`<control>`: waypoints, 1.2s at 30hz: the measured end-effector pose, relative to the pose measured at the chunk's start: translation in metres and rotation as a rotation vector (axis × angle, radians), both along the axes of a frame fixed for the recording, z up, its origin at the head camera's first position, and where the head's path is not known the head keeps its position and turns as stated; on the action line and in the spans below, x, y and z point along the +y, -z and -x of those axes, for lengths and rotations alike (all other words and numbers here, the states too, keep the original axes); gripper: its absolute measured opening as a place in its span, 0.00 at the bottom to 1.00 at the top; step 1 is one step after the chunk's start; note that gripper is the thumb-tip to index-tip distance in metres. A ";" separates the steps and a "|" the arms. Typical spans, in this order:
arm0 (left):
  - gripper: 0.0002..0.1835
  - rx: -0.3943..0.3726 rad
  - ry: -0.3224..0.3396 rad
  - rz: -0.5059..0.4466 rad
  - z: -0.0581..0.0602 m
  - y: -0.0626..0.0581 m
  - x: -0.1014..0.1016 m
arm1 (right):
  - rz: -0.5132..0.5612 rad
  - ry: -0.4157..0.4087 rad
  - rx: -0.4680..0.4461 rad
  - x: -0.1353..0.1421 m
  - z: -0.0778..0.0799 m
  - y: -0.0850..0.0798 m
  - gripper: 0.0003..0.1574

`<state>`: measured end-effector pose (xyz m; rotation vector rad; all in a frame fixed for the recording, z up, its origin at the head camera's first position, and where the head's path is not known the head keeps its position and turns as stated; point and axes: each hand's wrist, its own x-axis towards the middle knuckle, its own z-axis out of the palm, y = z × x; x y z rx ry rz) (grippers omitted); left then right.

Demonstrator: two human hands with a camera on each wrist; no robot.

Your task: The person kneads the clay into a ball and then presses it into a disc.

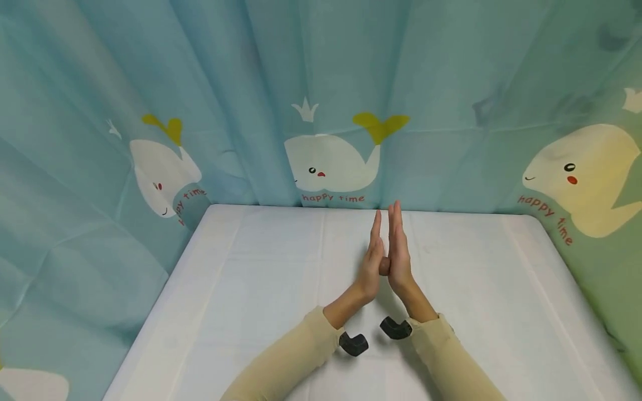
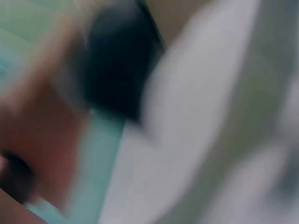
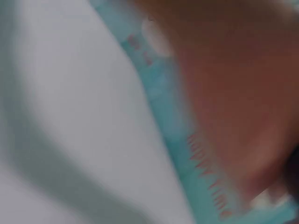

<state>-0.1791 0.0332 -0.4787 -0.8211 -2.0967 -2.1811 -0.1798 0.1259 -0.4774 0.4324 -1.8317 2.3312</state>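
Note:
In the head view a small brown lump, roughly round (image 1: 384, 266), sits between my two palms above the white table. My left hand (image 1: 370, 268) presses it from the left, fingers straight and pointing away from me. From the right, my right hand (image 1: 399, 257) lies against it, its fingers also straight and upright. The fingertips of the two hands stand slightly apart. Both wrist views are blurred; the lump shows as a dark patch (image 2: 17, 177) at the left wrist view's lower left edge. What the lump is made of I cannot tell.
Beneath the hands spreads a white-covered table (image 1: 271, 278). A blue-green curtain (image 1: 441, 67) printed with whales hangs around its back and sides. Black wrist camera mounts (image 1: 354, 344) stick out from both beige sleeves (image 1: 291, 356), close to each other.

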 end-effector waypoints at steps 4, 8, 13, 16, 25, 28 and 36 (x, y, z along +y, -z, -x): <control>0.33 -0.021 -0.010 -0.049 0.004 -0.007 -0.001 | -0.010 -0.035 0.008 -0.004 -0.008 0.017 0.37; 0.34 -0.006 -0.111 -0.046 0.018 0.001 -0.005 | -0.005 -0.079 0.082 -0.014 -0.027 0.013 0.38; 0.34 -0.062 -0.064 -0.071 0.007 0.015 0.001 | -0.034 -0.019 0.142 -0.007 -0.014 -0.006 0.37; 0.33 -0.084 -0.022 -0.125 -0.006 0.012 0.006 | -0.044 0.013 0.097 0.004 0.004 -0.001 0.36; 0.33 -0.020 -0.121 -0.187 0.011 -0.010 -0.002 | -0.035 -0.047 0.176 -0.016 -0.022 0.020 0.36; 0.32 0.019 -0.128 -0.107 0.012 -0.001 -0.003 | 0.013 -0.052 0.220 -0.016 -0.024 0.000 0.38; 0.35 0.021 -0.031 -0.094 -0.008 -0.005 0.004 | -0.036 0.009 0.090 0.004 0.009 0.005 0.34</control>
